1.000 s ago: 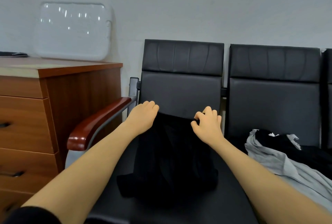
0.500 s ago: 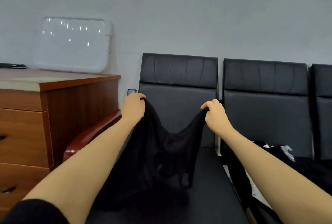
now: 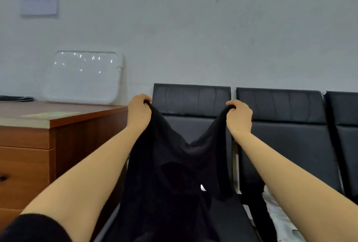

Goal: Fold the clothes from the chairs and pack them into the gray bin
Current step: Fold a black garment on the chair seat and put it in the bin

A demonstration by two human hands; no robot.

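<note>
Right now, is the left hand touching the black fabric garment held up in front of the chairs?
Touching. The head view shows the left hand with fingers curled round one top corner of the black fabric garment; the right hand holds the other.

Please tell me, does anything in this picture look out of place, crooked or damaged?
Nothing looks damaged or spilled. The left hand and right hand hold the black garment up by its top corners before the black chairs. One small oddity: a white tray stands tilted against the wall on the wooden cabinet.
</note>
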